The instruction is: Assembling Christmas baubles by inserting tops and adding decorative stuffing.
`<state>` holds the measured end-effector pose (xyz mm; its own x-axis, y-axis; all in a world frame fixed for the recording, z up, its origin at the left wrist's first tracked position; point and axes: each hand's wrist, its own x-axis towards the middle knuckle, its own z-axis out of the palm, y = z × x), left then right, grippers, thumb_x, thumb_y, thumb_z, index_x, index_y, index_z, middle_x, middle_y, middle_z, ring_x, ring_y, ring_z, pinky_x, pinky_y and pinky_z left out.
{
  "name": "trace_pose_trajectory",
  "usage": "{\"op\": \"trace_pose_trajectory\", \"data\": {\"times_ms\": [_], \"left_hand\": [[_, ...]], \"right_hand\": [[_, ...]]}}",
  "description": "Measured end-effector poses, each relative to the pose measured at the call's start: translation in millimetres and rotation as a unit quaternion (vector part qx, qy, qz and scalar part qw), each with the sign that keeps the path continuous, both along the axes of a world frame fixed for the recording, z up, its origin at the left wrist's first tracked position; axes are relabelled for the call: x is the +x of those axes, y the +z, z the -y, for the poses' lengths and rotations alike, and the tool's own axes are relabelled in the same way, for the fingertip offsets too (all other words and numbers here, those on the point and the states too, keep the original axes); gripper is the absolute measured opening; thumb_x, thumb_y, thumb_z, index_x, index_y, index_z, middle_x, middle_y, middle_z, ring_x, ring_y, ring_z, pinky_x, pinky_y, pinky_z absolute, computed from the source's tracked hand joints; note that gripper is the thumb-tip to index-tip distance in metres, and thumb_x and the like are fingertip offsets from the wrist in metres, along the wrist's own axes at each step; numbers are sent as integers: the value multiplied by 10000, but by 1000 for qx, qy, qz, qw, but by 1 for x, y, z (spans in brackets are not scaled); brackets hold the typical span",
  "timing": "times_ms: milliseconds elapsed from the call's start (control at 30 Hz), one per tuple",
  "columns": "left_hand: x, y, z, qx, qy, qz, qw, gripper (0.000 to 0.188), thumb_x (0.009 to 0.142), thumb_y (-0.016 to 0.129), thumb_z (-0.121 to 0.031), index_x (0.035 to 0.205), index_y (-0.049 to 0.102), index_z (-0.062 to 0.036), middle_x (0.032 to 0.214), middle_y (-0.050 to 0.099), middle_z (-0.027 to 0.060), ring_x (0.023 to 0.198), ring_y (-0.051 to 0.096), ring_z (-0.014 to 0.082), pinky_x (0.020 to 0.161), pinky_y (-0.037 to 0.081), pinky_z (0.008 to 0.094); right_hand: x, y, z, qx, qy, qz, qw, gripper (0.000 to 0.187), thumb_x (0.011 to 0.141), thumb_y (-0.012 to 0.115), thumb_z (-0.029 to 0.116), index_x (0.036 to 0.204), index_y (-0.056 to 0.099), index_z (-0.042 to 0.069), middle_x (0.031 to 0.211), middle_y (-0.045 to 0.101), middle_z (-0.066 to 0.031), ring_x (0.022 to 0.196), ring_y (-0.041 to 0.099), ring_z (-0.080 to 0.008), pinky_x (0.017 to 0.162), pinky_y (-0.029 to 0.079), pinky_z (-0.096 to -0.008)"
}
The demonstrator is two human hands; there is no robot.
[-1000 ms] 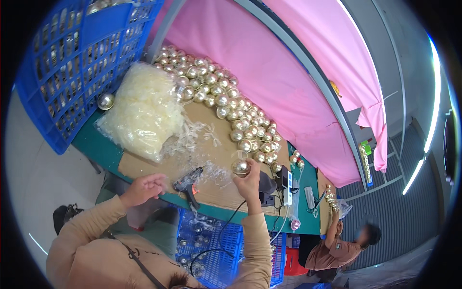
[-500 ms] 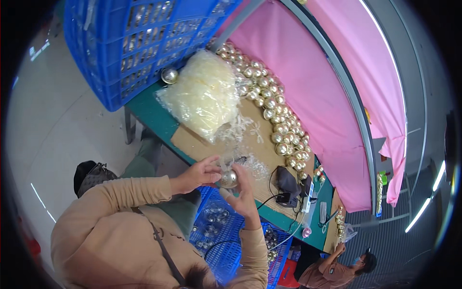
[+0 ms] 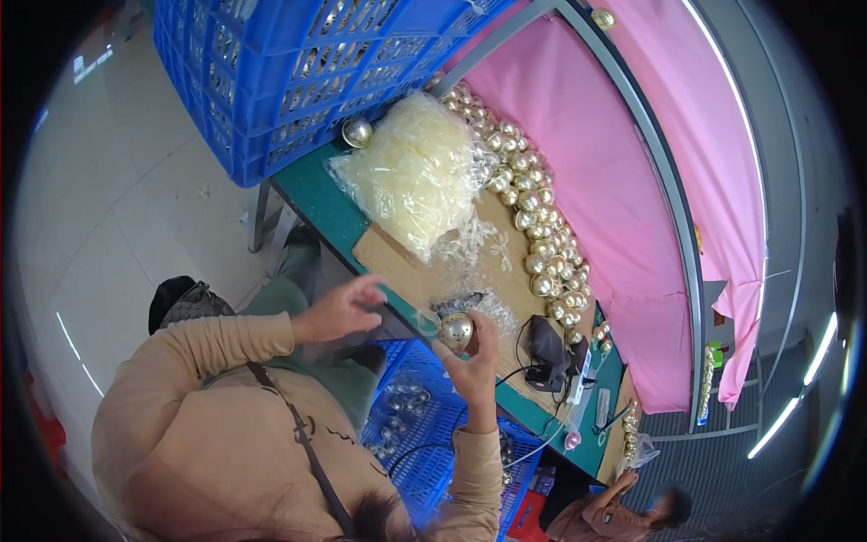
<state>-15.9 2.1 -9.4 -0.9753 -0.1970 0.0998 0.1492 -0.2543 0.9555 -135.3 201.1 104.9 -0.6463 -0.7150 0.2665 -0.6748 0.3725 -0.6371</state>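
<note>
My right hand [image 3: 475,366] grips a shiny gold ball [image 3: 454,332] dotted with small marks, held over the table's near edge. Apart from it to the left, my left hand [image 3: 341,309] is open, its fingers spread and a little blurred. A pale, see-through loop or strip [image 3: 425,322] shows beside the ball; I cannot make out what it is. Just beyond the ball, a pile of small clear pieces [image 3: 497,312] lies on the brown cardboard [image 3: 397,257]. Farther off rests a large clear plastic bag [image 3: 406,172] full of pale yellow pieces.
Many gold balls [image 3: 542,244] line the back of the green table [image 3: 307,190] against pink cloth [image 3: 623,298]. A tall blue crate [image 3: 244,117] stands at far left, a lone ball [image 3: 357,133] beside it. Another blue crate [image 3: 397,452] sits below; a co-worker [image 3: 614,519] is at lower right.
My left hand has come off the ball and moved left, its fingers spreading. The ball stays in my right hand. The whole view has shifted slightly.
</note>
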Motion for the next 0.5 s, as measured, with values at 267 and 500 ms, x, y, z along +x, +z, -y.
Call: {"op": "trace_pose_trajectory", "data": {"times_ms": [267,500], "left_hand": [[-13,50,13,-212,-17,-74,974,723,868,555,-434,1377,254,-19,1061,545,134,1009,513,188,871,411,325],[-12,58,9,-235,-89,-78,965,530,928,492,-308,1352,337,-31,763,559,42,699,540,153,683,454,294]], "right_hand": [[16,-6,22,-17,37,145,989,618,697,716,8,1240,421,15,1089,524,-71,945,566,-145,774,488,-261],[19,-19,25,0,42,128,991,633,705,708,3,1258,400,5,1137,513,-89,969,566,-156,800,487,-270]]}}
